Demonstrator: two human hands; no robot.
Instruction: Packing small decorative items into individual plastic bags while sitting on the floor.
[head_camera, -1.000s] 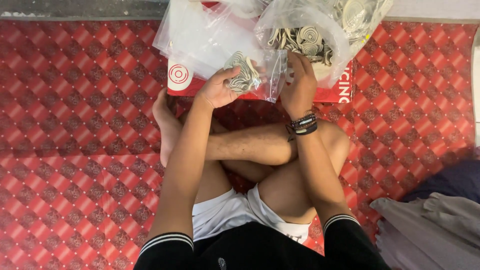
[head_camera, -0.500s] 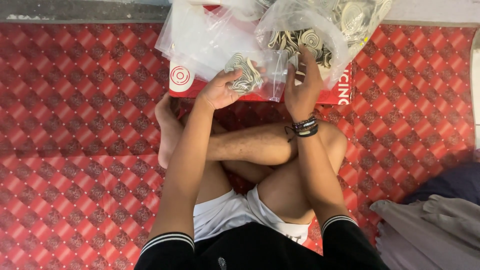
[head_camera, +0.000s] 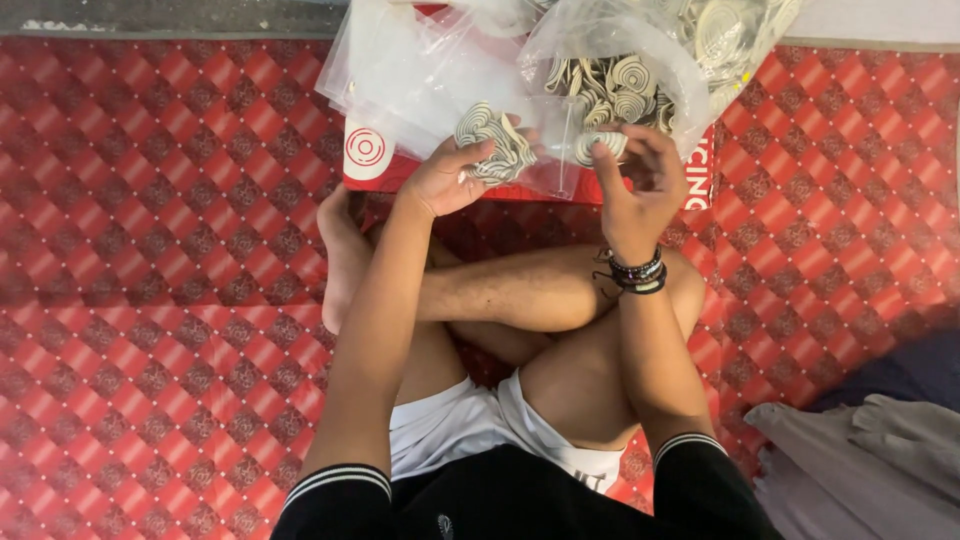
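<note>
Two bare hands work above a red box (head_camera: 365, 160) that lies flat on a red mat (head_camera: 150, 300) patterned with small diamond shapes; the mat covers nearly the whole floor in view. Beyond the box, along the far edge of the mat, runs a strip of bare grey floor (head_camera: 170, 15). Toward the person from the box are their crossed bare legs, and off to the right of the legs, well away from the box, lies a heap of grey cloth (head_camera: 870, 450) beside something dark blue.

On the box rest several clear plastic bags. The large clear bag (head_camera: 620, 60) on the right half of the box is full of pale flat coils (head_camera: 610, 85), each wound in a spiral. Empty-looking clear bags (head_camera: 420, 70) are piled on the left half of the box.

The left hand (head_camera: 445, 180), over the near left part of the box, is closed around a bunch of coils (head_camera: 495, 145), thumb pressed on top. The right hand (head_camera: 635, 180), over the near right part of the box and wearing dark bead bracelets (head_camera: 635, 275) at the wrist, pinches a single coil (head_camera: 600, 145) between its fingertips. A small clear bag (head_camera: 555, 150) hangs between the two hands, just beside the bunch.
</note>
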